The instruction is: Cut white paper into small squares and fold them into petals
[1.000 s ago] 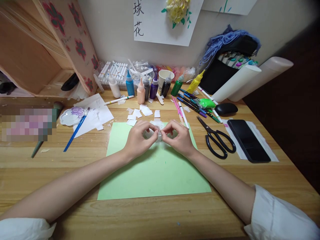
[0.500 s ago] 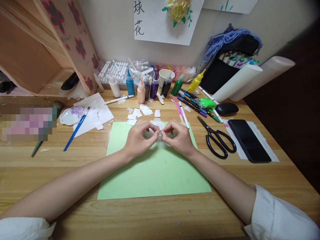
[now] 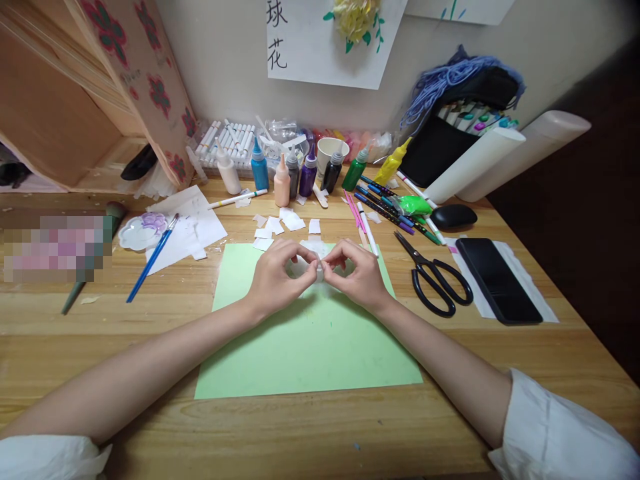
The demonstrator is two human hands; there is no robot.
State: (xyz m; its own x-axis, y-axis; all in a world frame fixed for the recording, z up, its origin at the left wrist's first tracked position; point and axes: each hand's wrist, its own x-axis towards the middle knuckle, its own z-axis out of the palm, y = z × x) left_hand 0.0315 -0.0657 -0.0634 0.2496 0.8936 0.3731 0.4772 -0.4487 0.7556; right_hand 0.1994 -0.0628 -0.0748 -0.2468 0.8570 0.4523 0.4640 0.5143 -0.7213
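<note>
Above the upper part of a light green sheet of paper [image 3: 310, 353], my left hand [image 3: 283, 277] and my right hand [image 3: 355, 277] meet, thumbs and forefingers pinched almost tip to tip. Between and behind the fingertips shows a thin, whitish, see-through piece [image 3: 315, 247], and both hands pinch it. My fingers cover most of it, so its kind and full shape are hidden. Just beyond my left hand lie several small white paper scraps [image 3: 293, 220] on the wooden table. Black-handled scissors [image 3: 434, 275] lie to the right of my right hand.
Several paint bottles [image 3: 281, 183] stand in a row at the back, beside a paper cup [image 3: 333, 152]. Pens [image 3: 385, 207] lie right of centre, and a phone [image 3: 497, 280] at the far right. On the left are a paint palette [image 3: 135, 233] and a blue brush [image 3: 153, 260].
</note>
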